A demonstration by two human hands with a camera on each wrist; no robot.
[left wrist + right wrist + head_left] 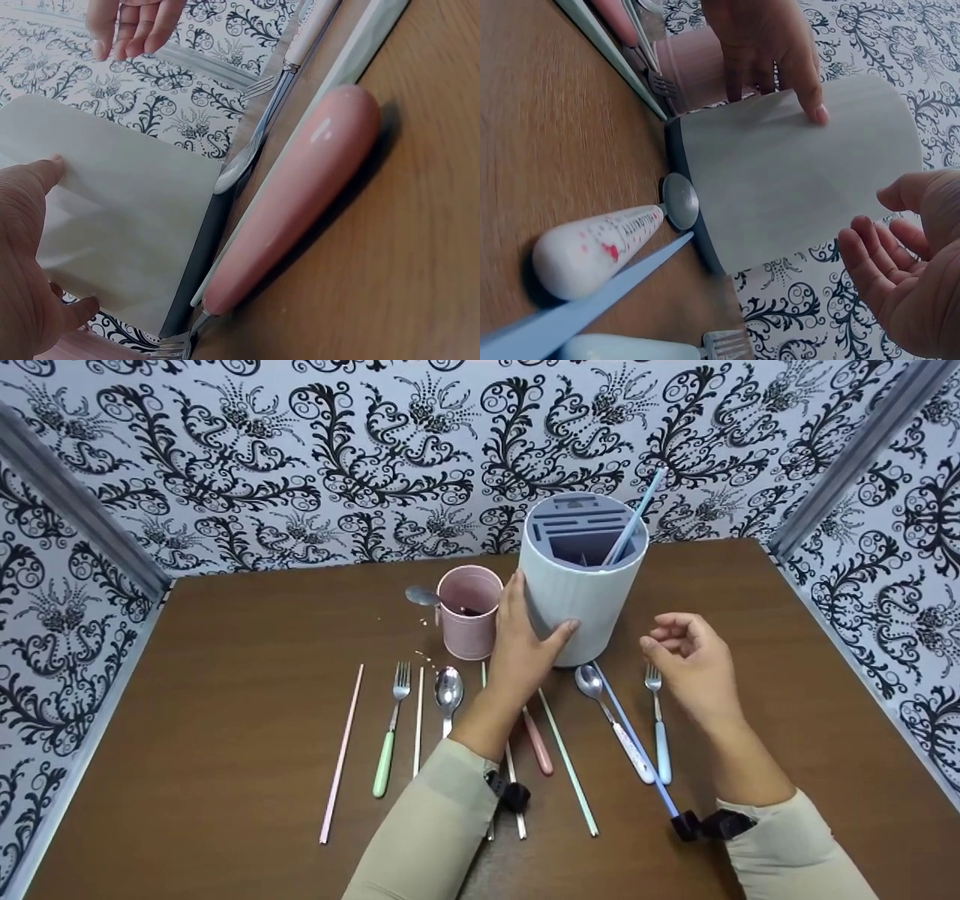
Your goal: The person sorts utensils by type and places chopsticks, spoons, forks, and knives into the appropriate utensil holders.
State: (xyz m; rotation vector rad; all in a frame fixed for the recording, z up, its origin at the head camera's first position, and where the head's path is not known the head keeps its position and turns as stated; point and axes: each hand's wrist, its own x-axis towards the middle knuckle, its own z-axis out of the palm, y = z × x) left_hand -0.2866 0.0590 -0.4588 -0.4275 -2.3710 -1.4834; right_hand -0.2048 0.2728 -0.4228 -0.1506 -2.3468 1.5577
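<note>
My left hand [525, 641] grips the left side of a white utensil holder [581, 607], its thumb across the front and its fingers round the side. The holder has a grey slotted top [577, 521], with light blue chopsticks [637, 517] leaning out of its right side. To the right of the holder, apart from it, my right hand [697, 667] hangs in the air with loosely bent fingers and nothing in it. Below that hand lies a fork with a light blue handle [662, 754]. A spoon with a patterned white handle [600, 251] lies by the holder's base, beside a blue chopstick [637, 742].
A pink cup [470, 634] with a spoon [422, 596] leaning out stands left of the holder. Nearer me lie a pink chopstick [341, 754], a green-handled fork [384, 761], a large spoon [448, 690], a pink-handled fork [300, 195] and a green chopstick [570, 765].
</note>
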